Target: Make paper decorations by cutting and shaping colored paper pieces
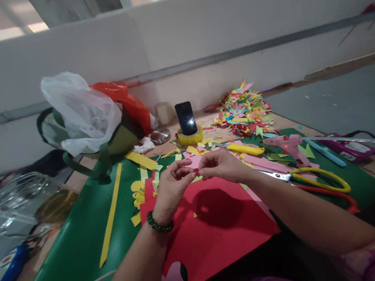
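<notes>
A small piece of red paper [196,171] is pinched between the fingertips of my left hand [176,179] and my right hand [223,167]. Both hands hover close together above a large red paper sheet [220,233], on which their shadow falls. The fingers cover much of the small piece, so its exact shape is hard to make out. Pink paper [193,162] and yellow scraps [139,194] lie around the far and left sides of the red sheet. Large scissors [278,175] with yellow and red handles lie beneath my right forearm.
A pink glue gun [290,147], yellow cutter [245,148] and light blue cutter [325,152] lie right on the green mat [94,217]. A phone [186,118] leans on a tape roll [190,136]; paper flowers [244,112] are piled behind. A bag [118,138] stands back left.
</notes>
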{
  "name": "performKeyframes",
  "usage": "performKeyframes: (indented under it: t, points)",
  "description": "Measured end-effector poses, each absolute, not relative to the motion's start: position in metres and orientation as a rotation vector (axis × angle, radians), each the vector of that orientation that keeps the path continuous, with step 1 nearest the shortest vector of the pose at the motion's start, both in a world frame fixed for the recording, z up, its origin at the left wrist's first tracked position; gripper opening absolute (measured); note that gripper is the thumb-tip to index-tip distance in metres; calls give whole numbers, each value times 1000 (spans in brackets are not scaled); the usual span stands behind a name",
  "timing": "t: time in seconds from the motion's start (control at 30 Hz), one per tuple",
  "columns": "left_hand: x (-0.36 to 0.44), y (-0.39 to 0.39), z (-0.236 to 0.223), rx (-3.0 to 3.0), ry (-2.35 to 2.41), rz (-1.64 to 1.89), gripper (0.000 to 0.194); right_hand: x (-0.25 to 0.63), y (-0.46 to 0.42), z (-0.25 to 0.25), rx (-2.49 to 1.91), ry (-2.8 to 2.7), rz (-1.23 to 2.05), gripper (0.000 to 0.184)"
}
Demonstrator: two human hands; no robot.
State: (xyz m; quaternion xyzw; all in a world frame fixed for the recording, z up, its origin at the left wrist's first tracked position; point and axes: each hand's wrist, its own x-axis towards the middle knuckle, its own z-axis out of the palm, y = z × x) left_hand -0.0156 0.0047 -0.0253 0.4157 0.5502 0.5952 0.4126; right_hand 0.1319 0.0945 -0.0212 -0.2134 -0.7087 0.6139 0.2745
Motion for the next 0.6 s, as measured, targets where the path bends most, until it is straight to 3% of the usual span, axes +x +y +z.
performKeyframes:
  t: [0.6]
  points:
    - [-12, 5, -23, 1010, 1421, 1513, 29, 128, 92, -22, -594, -1808, 1703, 14]
